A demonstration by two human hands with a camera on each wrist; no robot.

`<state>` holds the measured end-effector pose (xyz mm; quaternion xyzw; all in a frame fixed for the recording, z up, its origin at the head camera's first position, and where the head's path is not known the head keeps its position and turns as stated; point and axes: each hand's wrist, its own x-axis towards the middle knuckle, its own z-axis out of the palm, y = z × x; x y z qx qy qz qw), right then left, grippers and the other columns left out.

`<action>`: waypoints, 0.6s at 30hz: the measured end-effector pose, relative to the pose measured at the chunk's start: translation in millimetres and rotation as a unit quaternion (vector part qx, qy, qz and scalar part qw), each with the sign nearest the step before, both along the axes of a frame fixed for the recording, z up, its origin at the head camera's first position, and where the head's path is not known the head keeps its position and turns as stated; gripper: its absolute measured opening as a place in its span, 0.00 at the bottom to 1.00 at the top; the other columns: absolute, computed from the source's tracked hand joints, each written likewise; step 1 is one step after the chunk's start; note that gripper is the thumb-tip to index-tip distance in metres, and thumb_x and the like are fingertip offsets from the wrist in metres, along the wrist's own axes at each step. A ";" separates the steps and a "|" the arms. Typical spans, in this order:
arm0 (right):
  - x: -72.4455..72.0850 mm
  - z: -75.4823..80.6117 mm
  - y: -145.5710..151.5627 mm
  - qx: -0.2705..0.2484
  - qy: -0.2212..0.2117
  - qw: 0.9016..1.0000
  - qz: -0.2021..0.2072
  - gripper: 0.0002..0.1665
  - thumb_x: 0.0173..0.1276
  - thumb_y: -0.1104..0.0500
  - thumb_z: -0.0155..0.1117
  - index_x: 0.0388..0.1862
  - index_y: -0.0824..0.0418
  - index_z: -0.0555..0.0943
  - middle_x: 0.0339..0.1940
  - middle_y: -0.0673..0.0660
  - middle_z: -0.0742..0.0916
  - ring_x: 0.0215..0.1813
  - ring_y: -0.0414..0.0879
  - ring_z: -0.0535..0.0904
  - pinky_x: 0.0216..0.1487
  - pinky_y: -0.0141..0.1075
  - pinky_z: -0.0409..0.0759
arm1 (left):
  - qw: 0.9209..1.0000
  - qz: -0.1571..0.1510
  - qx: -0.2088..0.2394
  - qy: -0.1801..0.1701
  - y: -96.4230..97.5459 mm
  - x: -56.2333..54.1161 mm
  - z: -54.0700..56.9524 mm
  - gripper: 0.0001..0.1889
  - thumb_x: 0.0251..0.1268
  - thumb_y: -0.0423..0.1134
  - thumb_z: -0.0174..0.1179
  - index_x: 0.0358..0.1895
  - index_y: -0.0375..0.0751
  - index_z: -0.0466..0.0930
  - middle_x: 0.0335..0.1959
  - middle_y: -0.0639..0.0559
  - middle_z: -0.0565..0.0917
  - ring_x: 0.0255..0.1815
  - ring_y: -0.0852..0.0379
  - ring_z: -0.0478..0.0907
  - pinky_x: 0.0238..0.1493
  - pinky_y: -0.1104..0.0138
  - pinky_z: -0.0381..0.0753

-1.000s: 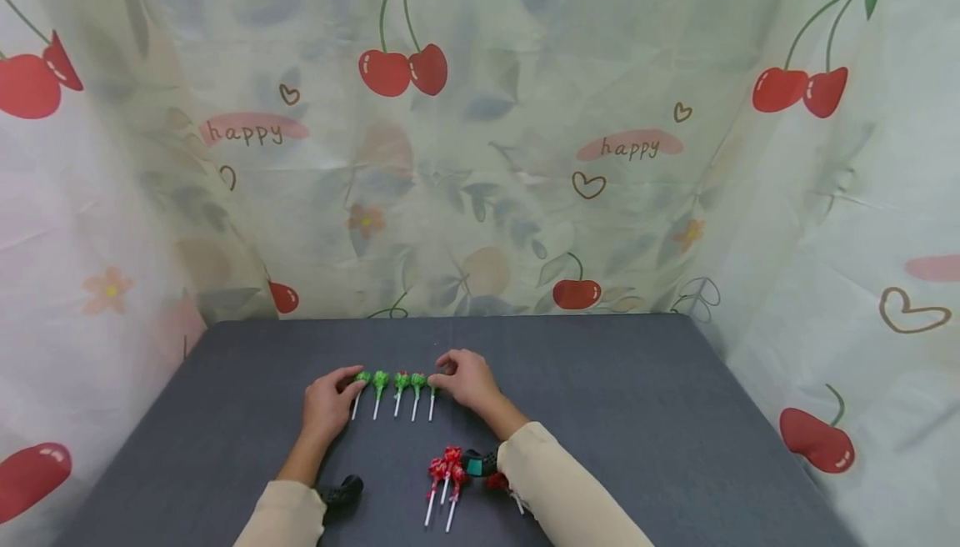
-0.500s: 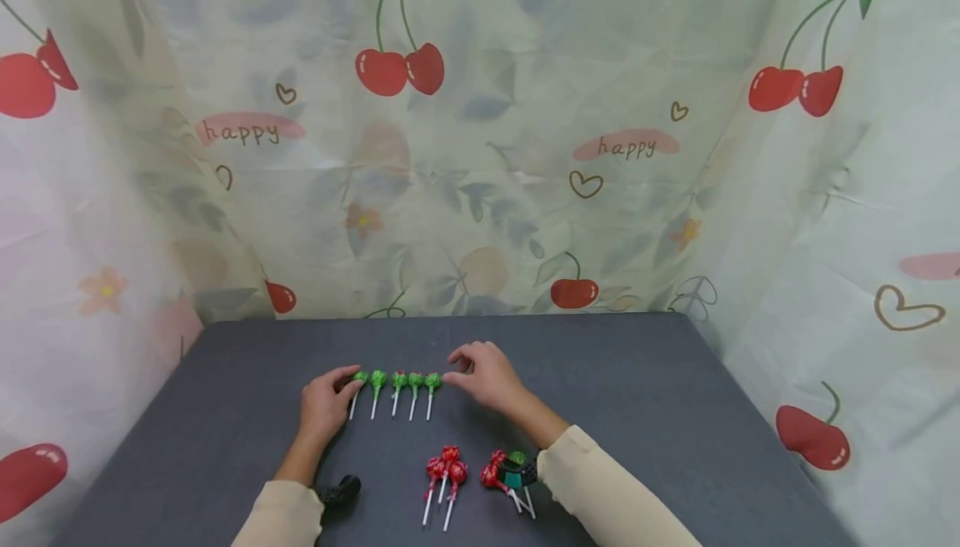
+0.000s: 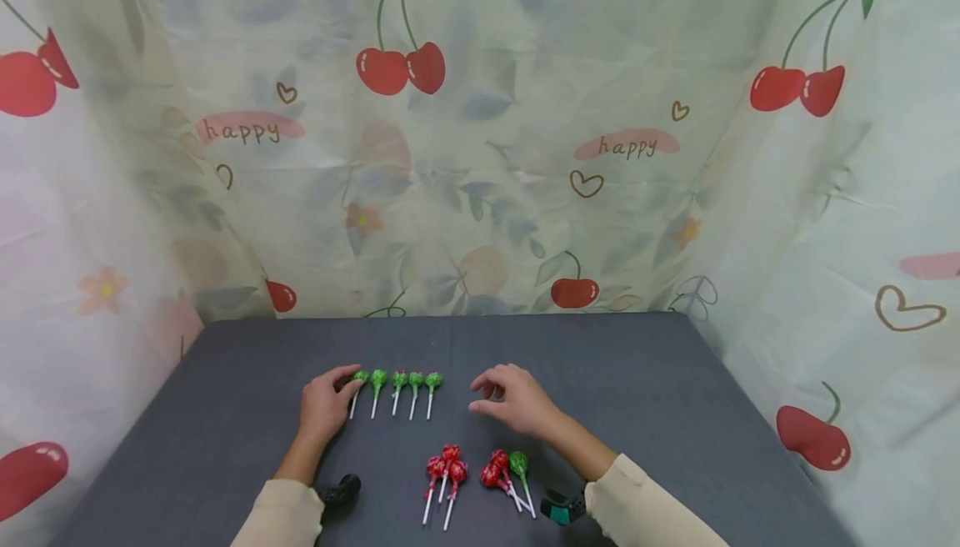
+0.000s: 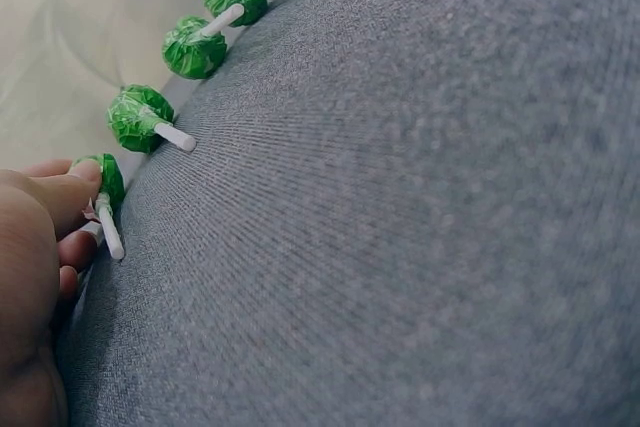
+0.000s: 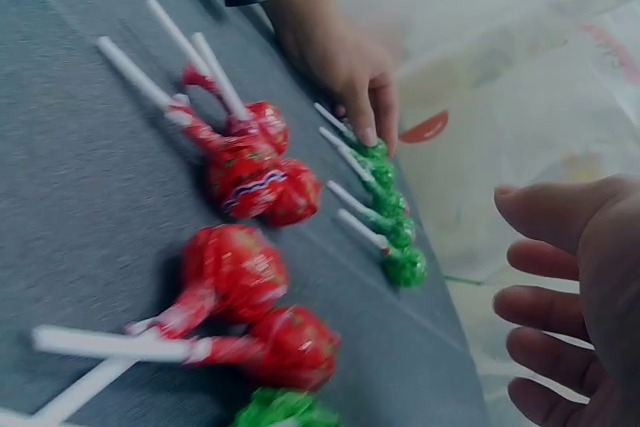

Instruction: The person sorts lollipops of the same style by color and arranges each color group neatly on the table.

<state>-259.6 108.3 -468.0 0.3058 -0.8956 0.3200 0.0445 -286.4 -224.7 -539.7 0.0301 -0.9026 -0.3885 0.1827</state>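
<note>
Several green-wrapped lollipops (image 3: pixel 416 380) lie in a row across the dark cloth, white sticks toward me. My left hand (image 3: pixel 322 407) pinches the head of the leftmost green lollipop (image 4: pixel 113 183) between thumb and fingers; in the left wrist view its stick points down onto the cloth. To the right of the row, my right hand (image 3: pixel 519 401) hovers with loosely bent fingers and holds nothing. Closer to me, three red lollipops (image 3: pixel 456 472) lie bunched together. Beside them sits another bunch, two red lollipops (image 3: pixel 491 474) and one green lollipop (image 3: pixel 518 462).
The dark grey cloth (image 3: pixel 637 414) covers the table. Behind it and at both sides hangs a pale curtain (image 3: pixel 480 155) printed with cherries. A black wrist device (image 3: pixel 562 507) with a teal patch is on the right wrist, close to the right-hand bunch.
My right hand has let go of the rightmost green lollipop in the row and drawn back to the right, uncovering the nearer bunch. The left hand stays in place.
</note>
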 end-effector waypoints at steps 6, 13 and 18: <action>11.0 -5.2 14.6 0.003 -0.024 1.000 0.013 0.16 0.63 0.52 0.71 0.44 0.59 0.84 0.36 0.50 0.83 0.38 0.45 0.76 0.41 0.39 0.75 | 1.000 0.004 -0.002 0.002 0.6 -0.9 1.0 0.14 0.64 0.37 0.65 0.52 0.39 0.85 0.39 0.43 0.86 0.39 0.47 0.80 0.44 0.51 0.73; 17.5 -12.5 31.1 0.058 -0.075 0.995 0.029 0.17 0.61 0.50 0.72 0.46 0.57 0.84 0.36 0.48 0.83 0.39 0.42 0.75 0.41 0.38 0.74 | 1.000 -0.002 -0.002 -0.004 1.2 -1.6 -0.4 0.14 0.64 0.37 0.65 0.53 0.40 0.84 0.40 0.43 0.86 0.40 0.47 0.80 0.44 0.51 0.73; 20.0 -14.7 39.5 0.090 -0.090 0.991 0.040 0.20 0.58 0.48 0.74 0.46 0.56 0.84 0.34 0.45 0.82 0.37 0.41 0.75 0.41 0.40 0.73 | 1.000 -0.005 -0.001 -0.003 0.0 -1.6 -2.0 0.15 0.65 0.36 0.65 0.53 0.39 0.84 0.40 0.43 0.86 0.40 0.47 0.80 0.44 0.51 0.73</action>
